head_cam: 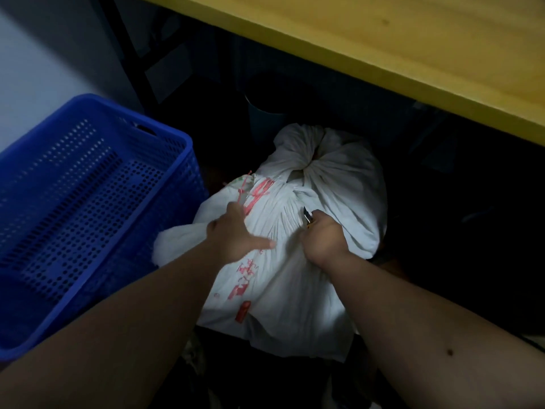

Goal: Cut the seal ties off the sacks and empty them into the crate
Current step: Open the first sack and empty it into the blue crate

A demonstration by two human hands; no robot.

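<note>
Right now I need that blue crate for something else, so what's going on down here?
A person is crouched over two white sacks on the floor under a yellow table. The left hand presses on the printed front sack near its red seal tie. The right hand grips a small knife and bunched cloth. The rear sack is tied shut. The blue crate looks empty.
</note>
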